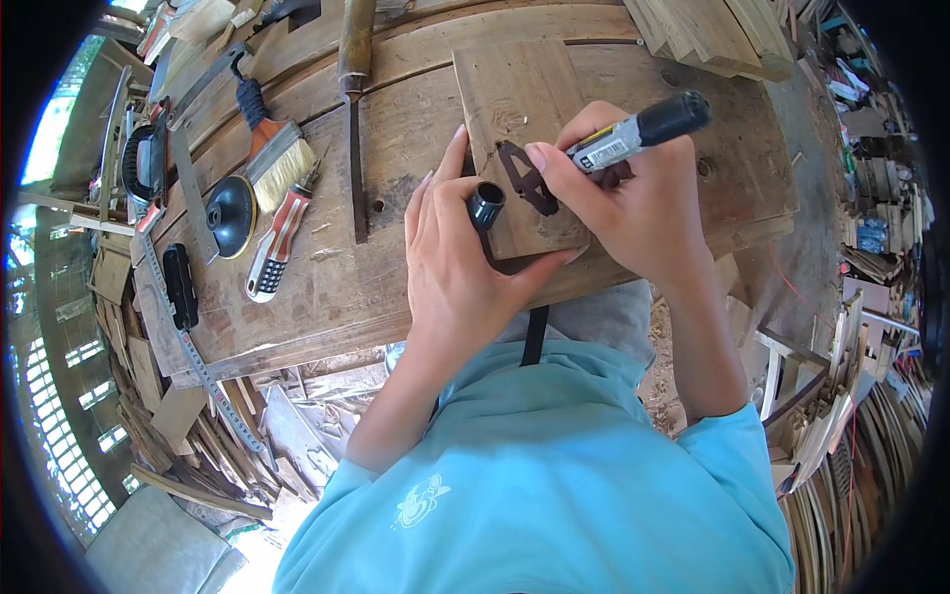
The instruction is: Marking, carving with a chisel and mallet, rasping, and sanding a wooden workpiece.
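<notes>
Over the flat, grained board (520,84), we grip the cylindrical marker (609,148) in the right hand (638,193); at the board's left edge, our left hand (460,262) holds the hollow cap (486,204).

The left forearm (396,401) slants far and to the right, its left hand (457,259) back upward, index finger (450,190) curled inward, middle finger (455,153) stretched far, thumb (536,281) spread rightward. The right forearm (708,342) leans far and slightly left; the right hand (635,203) curls in a writing grip, thumb angled far and left.
</notes>
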Motion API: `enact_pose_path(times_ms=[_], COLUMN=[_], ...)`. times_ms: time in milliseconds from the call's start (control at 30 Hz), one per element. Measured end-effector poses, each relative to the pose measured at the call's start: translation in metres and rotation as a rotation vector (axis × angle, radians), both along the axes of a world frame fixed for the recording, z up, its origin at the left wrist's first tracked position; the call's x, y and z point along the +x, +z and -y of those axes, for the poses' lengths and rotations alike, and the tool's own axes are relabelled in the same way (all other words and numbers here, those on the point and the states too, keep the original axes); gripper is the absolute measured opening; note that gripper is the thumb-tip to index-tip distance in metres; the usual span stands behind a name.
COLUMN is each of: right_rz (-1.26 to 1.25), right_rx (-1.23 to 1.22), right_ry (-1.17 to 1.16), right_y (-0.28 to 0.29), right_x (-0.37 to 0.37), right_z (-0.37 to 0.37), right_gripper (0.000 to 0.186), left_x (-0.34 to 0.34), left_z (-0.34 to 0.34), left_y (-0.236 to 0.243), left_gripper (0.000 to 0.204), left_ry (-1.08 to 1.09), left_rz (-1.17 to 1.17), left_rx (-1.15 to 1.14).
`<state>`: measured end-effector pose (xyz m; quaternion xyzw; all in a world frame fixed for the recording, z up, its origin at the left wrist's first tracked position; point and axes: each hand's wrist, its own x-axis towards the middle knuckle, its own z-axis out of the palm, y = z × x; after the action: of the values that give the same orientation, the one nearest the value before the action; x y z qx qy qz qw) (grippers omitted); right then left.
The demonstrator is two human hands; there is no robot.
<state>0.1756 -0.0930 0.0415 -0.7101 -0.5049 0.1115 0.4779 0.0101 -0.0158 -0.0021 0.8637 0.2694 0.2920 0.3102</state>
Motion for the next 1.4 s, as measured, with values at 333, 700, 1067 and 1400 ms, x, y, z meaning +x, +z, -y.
enact_pose_path(times_ms=[333,700,1067,1400], right_rz=[-0.078,-0.121,-0.07,-0.098], right_rx=[-0.011,-0.043,-0.038,-0.04], right_ry=[-0.009,-0.018,0.01,0.011], right_y=[0.0022,0.0012,0.0025,-0.0006], right_x=[-0.0008,-0.0006,0.0001,-0.0006], right_z=[0.0,0.003,0.0032,0.0054], right_gripper=[0.018,0.018,0.018,0.018], left_x=[-0.0011,0.0005,0.0,-0.0002], left_z=[0.0007,-0.0005,0.0009,0.0005], left_y=[0.0002,0.001,-0.0003,0.0005], left_gripper=[0.083,0.082,0.083,0.083], left_ry=[0.0,-0.012,0.005,-0.005], left_rz=[0.001,0.007,-0.001,0.004], left_rx=[-0.017,-0.006,-0.005,-0.002])
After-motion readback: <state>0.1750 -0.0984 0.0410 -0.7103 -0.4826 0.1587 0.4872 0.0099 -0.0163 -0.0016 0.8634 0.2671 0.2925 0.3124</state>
